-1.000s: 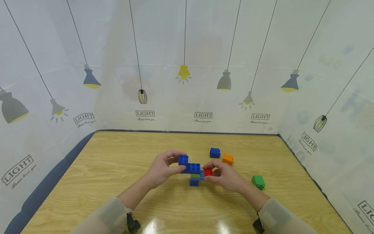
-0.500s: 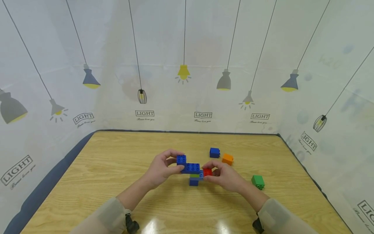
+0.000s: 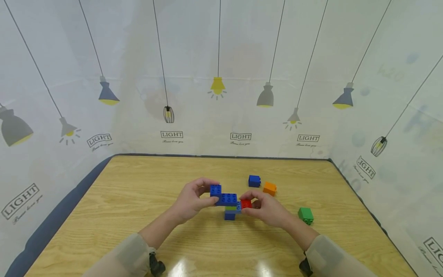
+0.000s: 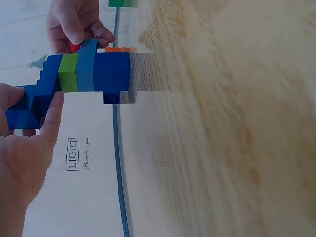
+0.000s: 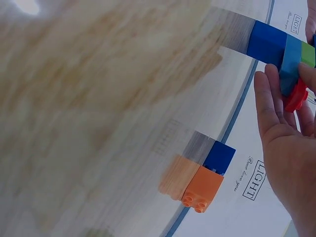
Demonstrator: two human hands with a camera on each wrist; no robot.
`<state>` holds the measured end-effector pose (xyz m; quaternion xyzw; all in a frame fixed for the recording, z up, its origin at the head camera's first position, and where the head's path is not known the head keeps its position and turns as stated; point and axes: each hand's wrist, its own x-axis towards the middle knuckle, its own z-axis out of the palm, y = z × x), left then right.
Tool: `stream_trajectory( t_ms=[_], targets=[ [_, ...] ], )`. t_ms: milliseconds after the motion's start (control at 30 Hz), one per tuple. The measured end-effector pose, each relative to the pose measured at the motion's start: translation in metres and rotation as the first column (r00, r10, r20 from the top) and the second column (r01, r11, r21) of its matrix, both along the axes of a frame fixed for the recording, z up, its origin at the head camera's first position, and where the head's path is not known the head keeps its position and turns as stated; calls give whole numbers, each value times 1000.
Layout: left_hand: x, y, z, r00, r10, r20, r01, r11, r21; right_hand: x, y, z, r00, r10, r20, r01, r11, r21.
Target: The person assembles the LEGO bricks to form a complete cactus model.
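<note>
A stack of toy building bricks stands on the table between the hands. Its bottom is a dark blue brick [image 4: 112, 71], topped by a light blue brick [image 4: 86, 66]. Above that come a lime green brick [image 4: 68, 74] and a long blue brick [image 3: 228, 198] jutting left. A smaller blue brick [image 3: 215, 189] tops the left end; my left hand [image 3: 194, 198] grips it between thumb and fingers, one finger stretched along the long brick. On the light blue brick's right end sits a red brick [image 3: 246, 204], pinched by my right hand [image 3: 271, 209].
Behind the stack, to the right, lie a loose blue brick [image 3: 254, 181] and an orange brick [image 3: 270, 188]. Farther right a green brick [image 3: 306, 216] lies on its side. A printed wall sheet [image 3: 194, 115] borders the wooden table [image 3: 138, 184] at the back and sides.
</note>
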<state>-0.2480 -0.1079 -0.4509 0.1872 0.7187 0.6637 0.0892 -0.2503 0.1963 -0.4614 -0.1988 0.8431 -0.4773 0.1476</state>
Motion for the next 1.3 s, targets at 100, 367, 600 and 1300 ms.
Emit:
stream_trajectory(
  t_ms=[100, 367, 600, 1300],
  targets=[
    [0, 0, 0, 1000, -20, 13, 19, 1000, 23, 0, 0, 0, 1000, 9, -4, -9, 1000, -7],
    [2, 4, 1, 998, -25, 59, 19, 994, 105, -1, 0, 1, 1000, 13, 0, -13, 1000, -1],
    [2, 6, 2, 999, -22, 44, 16, 992, 123, -2, 1, 3, 1000, 20, -5, -20, 1000, 1],
    [1, 7, 2, 998, -11, 55, 4, 993, 120, -3, 77, 20, 978, -131, -160, 141, 989, 49]
  ],
)
